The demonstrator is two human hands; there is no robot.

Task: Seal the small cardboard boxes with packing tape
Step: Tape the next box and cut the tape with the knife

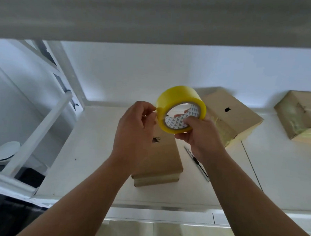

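A yellow roll of packing tape [177,98] is held up above the white counter [89,150]. My right hand [198,135] grips the roll, with fingers through its patterned core. My left hand [134,127] pinches at the roll's left edge, where the tape end lies. Right below my hands a small brown cardboard box [160,162] lies on the counter, partly hidden by my left wrist. A second box [229,114] with yellowish tape on its side sits behind the roll to the right. A third taped box [301,115] sits at the far right.
A slim utility knife [197,163] lies on the counter just right of the near box. A white frame [44,116] stands at the left, with a round white dish [6,150] below it. A shelf or cabinet underside [155,19] spans the top.
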